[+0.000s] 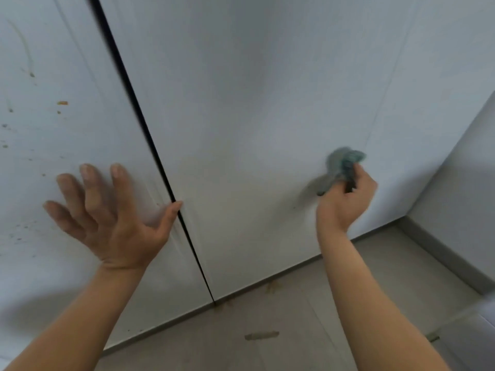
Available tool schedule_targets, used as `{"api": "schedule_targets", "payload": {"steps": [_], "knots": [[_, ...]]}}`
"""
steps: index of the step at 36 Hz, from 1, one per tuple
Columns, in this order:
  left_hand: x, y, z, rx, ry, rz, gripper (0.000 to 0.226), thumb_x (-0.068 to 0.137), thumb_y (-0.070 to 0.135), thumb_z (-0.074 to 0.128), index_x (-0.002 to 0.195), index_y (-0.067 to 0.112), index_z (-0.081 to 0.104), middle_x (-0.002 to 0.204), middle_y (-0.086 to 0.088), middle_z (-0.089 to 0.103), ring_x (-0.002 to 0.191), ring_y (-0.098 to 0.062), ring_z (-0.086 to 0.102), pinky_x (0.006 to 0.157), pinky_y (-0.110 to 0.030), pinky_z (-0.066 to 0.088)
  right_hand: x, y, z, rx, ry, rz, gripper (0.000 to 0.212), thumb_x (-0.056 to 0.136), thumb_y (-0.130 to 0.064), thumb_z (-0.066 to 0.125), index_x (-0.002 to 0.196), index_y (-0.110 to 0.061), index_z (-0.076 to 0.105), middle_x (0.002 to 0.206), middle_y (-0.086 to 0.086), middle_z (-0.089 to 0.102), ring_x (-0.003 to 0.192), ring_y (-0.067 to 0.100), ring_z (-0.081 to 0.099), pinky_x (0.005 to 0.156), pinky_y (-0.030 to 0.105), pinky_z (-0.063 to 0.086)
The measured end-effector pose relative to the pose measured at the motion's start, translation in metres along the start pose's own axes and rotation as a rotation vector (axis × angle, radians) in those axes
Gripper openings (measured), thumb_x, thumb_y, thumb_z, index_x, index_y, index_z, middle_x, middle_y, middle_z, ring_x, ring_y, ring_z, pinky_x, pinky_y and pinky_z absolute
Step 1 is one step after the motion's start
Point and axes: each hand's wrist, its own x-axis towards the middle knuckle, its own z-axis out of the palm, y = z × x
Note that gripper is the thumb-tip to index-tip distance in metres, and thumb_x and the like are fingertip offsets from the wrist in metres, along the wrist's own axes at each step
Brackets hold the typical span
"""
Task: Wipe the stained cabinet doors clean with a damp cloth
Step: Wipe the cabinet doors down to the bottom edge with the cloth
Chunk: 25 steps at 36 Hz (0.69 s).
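Roughly halfway: right hand (345, 202) gripped cloth (340, 167) on the clean-looking right door (267, 116), left hand (107, 210) lay spread on the spattered left door (53, 76).

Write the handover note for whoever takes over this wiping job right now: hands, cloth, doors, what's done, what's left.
Left hand: open, fingers spread at the left door, thumb tip at the gap between the doors.
Right hand: grips the bunched blue-green cloth against the right door, low down.
Done: right door looks mostly clean; a faint grey smudge sits beside the cloth.
Left: left door carries orange and dark specks and a long streak, all unwiped.
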Motion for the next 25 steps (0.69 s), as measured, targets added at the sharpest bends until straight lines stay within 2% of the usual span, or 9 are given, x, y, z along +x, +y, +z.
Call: {"api": "schedule_targets", "payload": {"steps": [2, 3, 6, 9, 12, 14, 16, 20, 25], "knots": [[-0.001, 0.001, 0.000, -0.002, 0.010, -0.010, 0.106, 0.087, 0.075, 0.062, 0.163, 0.011, 0.027, 0.159, -0.025, 0.027, 0.140, -0.057, 0.027, 0.104, -0.081, 0.026, 0.024, 0.018, -0.012, 0.005, 0.059, 0.232, 0.036, 0.091, 0.001, 0.054, 0.120, -0.015, 0.067, 0.114, 0.003, 0.062, 0.101, 0.015, 0.063, 0.097, 0.033, 0.054], [-0.001, 0.001, 0.001, 0.001, 0.019, -0.003, 0.106, 0.087, 0.075, 0.063, 0.163, 0.011, 0.027, 0.159, -0.025, 0.027, 0.140, -0.057, 0.027, 0.104, -0.081, 0.026, 0.032, 0.026, -0.016, 0.027, 0.074, 0.321, 0.035, 0.092, 0.000, 0.054, 0.119, -0.019, 0.066, 0.113, 0.000, 0.065, 0.098, 0.010, 0.064, 0.095, 0.031, 0.056], [-0.002, -0.001, 0.002, 0.014, 0.037, 0.019, 0.107, 0.086, 0.075, 0.065, 0.163, 0.010, 0.028, 0.161, -0.025, 0.025, 0.140, -0.058, 0.028, 0.122, -0.065, 0.010, 0.045, 0.040, -0.020, 0.033, 0.060, 0.419, 0.037, 0.094, 0.000, 0.055, 0.110, -0.032, 0.065, 0.110, -0.008, 0.067, 0.090, 0.000, 0.064, 0.089, 0.028, 0.057], [-0.003, -0.001, 0.001, 0.013, 0.053, 0.015, 0.107, 0.086, 0.074, 0.065, 0.163, 0.011, 0.028, 0.160, -0.026, 0.027, 0.141, -0.058, 0.027, 0.126, -0.053, 0.000, 0.051, 0.043, -0.015, 0.055, 0.028, 0.430, 0.041, 0.092, -0.001, 0.053, 0.110, -0.036, 0.067, 0.118, -0.006, 0.068, 0.102, 0.008, 0.067, 0.097, 0.038, 0.058], [-0.003, -0.001, 0.002, 0.008, 0.060, 0.020, 0.106, 0.086, 0.073, 0.065, 0.163, 0.011, 0.028, 0.160, -0.025, 0.027, 0.141, -0.058, 0.027, 0.126, -0.054, 0.001, 0.046, 0.032, -0.004, 0.068, -0.002, 0.398, 0.038, 0.098, -0.001, 0.051, 0.129, -0.020, 0.063, 0.121, -0.010, 0.060, 0.108, 0.003, 0.062, 0.099, 0.019, 0.051], [-0.003, 0.001, 0.002, 0.011, 0.058, 0.014, 0.105, 0.086, 0.073, 0.065, 0.163, 0.011, 0.028, 0.160, -0.025, 0.027, 0.141, -0.058, 0.027, 0.123, -0.062, 0.008, 0.037, 0.026, 0.002, 0.092, -0.001, 0.373, 0.038, 0.100, -0.002, 0.050, 0.134, -0.018, 0.060, 0.120, -0.010, 0.054, 0.111, 0.002, 0.059, 0.101, 0.015, 0.047], [-0.003, 0.002, 0.002, 0.009, 0.058, 0.003, 0.105, 0.086, 0.073, 0.063, 0.163, 0.012, 0.028, 0.160, -0.024, 0.027, 0.142, -0.057, 0.027, 0.117, -0.070, 0.016, 0.023, 0.023, 0.005, 0.108, -0.017, 0.325, 0.037, 0.100, -0.001, 0.051, 0.132, -0.017, 0.061, 0.121, -0.007, 0.054, 0.107, -0.004, 0.058, 0.100, 0.014, 0.046], [-0.001, 0.003, 0.001, 0.011, 0.076, 0.006, 0.106, 0.086, 0.074, 0.063, 0.163, 0.011, 0.028, 0.161, -0.023, 0.025, 0.144, -0.055, 0.022, 0.126, -0.054, 0.000, 0.005, 0.025, 0.005, 0.099, -0.082, 0.243, 0.035, 0.098, 0.005, 0.052, 0.126, -0.010, 0.067, 0.113, -0.011, 0.054, 0.098, -0.017, 0.057, 0.096, 0.011, 0.046], [-0.001, 0.003, 0.002, 0.021, 0.096, 0.027, 0.106, 0.085, 0.074, 0.064, 0.161, 0.009, 0.032, 0.159, -0.024, 0.028, 0.145, -0.053, 0.021, 0.127, -0.052, -0.002, 0.036, 0.025, 0.001, 0.187, -0.036, 0.339, 0.039, 0.095, 0.003, 0.055, 0.117, -0.026, 0.068, 0.116, -0.010, 0.064, 0.104, -0.003, 0.065, 0.098, 0.021, 0.051]]}}
